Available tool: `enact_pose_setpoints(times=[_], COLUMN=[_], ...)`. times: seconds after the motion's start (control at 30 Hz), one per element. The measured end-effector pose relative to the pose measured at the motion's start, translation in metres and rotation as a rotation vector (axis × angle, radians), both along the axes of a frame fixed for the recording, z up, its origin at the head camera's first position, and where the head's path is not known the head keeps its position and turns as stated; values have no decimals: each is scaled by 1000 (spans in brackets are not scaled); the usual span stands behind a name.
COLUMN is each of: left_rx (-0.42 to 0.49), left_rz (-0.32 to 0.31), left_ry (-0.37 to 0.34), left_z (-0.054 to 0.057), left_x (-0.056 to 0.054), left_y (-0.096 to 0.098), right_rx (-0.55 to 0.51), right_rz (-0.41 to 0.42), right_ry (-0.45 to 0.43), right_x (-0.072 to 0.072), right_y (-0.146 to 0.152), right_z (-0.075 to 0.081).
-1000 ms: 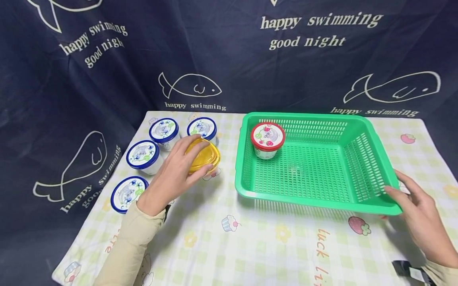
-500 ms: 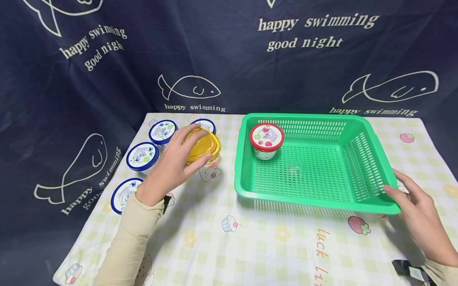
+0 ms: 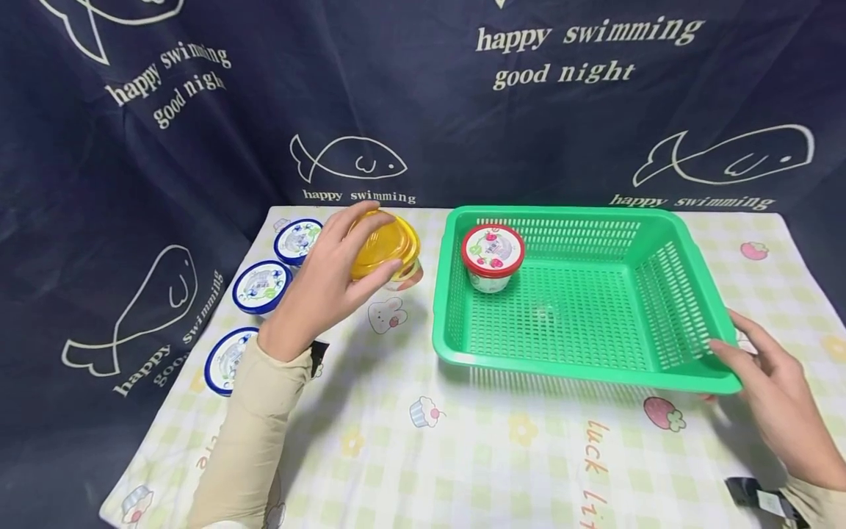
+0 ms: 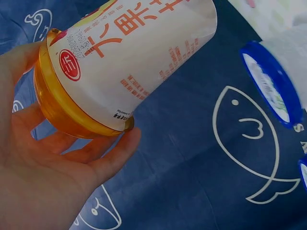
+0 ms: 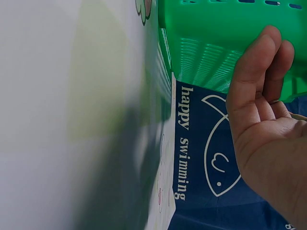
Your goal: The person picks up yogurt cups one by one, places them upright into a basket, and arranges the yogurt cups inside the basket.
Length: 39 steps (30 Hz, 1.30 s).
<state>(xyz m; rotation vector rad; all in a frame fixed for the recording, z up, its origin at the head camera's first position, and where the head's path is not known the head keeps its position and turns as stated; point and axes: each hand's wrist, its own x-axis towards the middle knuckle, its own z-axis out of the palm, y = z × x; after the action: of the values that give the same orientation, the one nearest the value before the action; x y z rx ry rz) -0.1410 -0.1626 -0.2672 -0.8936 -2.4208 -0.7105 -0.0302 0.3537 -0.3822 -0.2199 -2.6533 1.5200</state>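
My left hand [image 3: 330,283] grips a cup [image 3: 386,246] by its clear yellow lid, fingers spread round the rim. In the left wrist view the cup's pale wall [image 4: 148,52] shows orange print and a small red logo. My right hand [image 3: 773,393] holds the right end of a green plastic basket [image 3: 581,378], thumb over the rim and fingers below it. In the right wrist view the curled fingers [image 5: 256,67] lie against the basket's green side [image 5: 216,28]. Inside the basket, at its left end, stands a cup with a red-rimmed lid [image 3: 493,251].
Left of my left hand are a blue-lidded cup at the back [image 3: 297,241], another blue-lidded cup before it [image 3: 262,286] and a nearer blue-lidded cup [image 3: 228,361]. They stand on a checked tablecloth [image 3: 463,455]. A dark blue curtain [image 3: 436,110] hangs behind the table.
My left hand has carried the yellow-lidded cup away from me and slightly right, so it now hides the back right blue-lidded cup. The right hand and the basket have stayed in place.
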Motion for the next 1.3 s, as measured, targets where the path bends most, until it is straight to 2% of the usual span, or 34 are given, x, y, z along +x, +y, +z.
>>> enact_pose_setpoints(times=[0.5, 0.8, 1.3], left_rx=[-3, -2, -30], left_rz=[-29, -99, -187], left_ry=[-18, -7, -21], left_z=[17, 29, 29], left_x=[-21, -34, -49], left_y=[23, 51, 91], right_rx=[8, -5, 12], right_rz=[-21, -10, -26], right_ry=[0, -1, 4], right_x=[0, -1, 2], right_y=[1, -1, -1], right_z=[1, -1, -1])
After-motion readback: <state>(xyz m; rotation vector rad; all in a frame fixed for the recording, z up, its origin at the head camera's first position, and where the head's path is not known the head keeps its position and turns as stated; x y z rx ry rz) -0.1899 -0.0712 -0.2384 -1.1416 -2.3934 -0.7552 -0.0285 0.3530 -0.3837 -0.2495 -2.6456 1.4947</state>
